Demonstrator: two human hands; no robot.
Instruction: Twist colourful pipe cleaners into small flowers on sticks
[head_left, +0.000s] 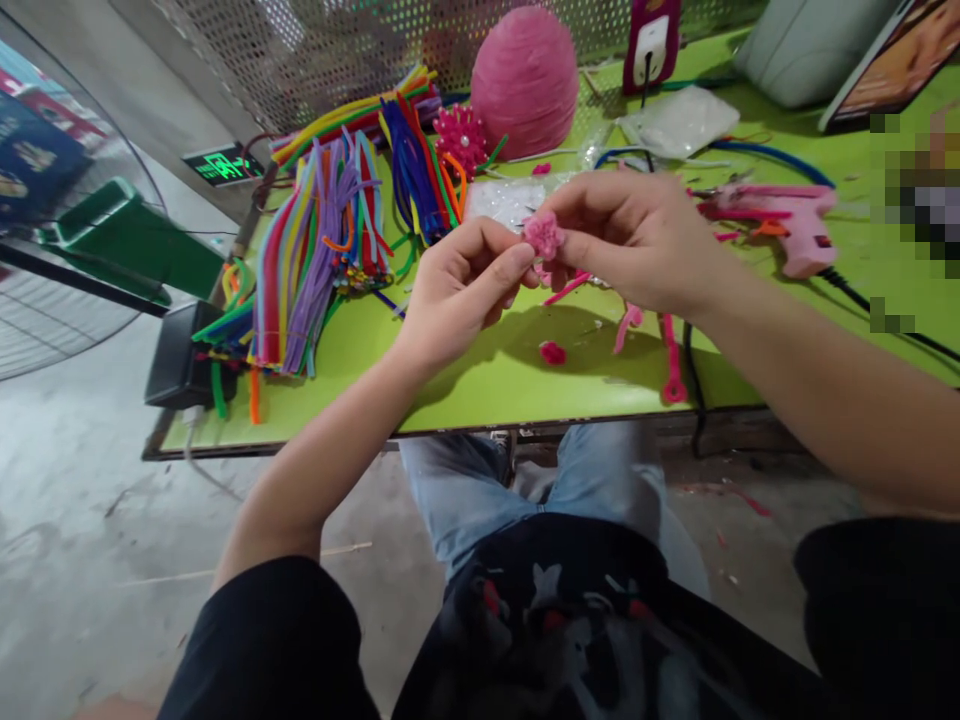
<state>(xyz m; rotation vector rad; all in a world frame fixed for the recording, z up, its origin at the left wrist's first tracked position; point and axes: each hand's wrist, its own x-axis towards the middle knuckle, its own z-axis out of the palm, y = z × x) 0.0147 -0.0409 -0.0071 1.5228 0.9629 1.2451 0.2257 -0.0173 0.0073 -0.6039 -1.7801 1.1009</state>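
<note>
Between my two hands, above the green table, is a small pink fuzzy flower [544, 236] made of pipe cleaner. My left hand [465, 285] pinches its left side with thumb and forefinger. From the right, my right hand [634, 240] grips it with thumb and fingers; part of the flower is hidden behind the fingertips. On the table below lie a darker pink curled piece [553, 353], a light pink bent strip [628, 325] and a pink strip with a looped end [673, 365].
Bundles of coloured pipe cleaners [296, 260] lie at the left. Behind stand a pink wound ball [525, 85] and a magenta flower [460, 140]. A pink glue gun [806, 230] with a black cord lies right. A black adapter [180, 355] sits at the left edge beside a fan [75, 200].
</note>
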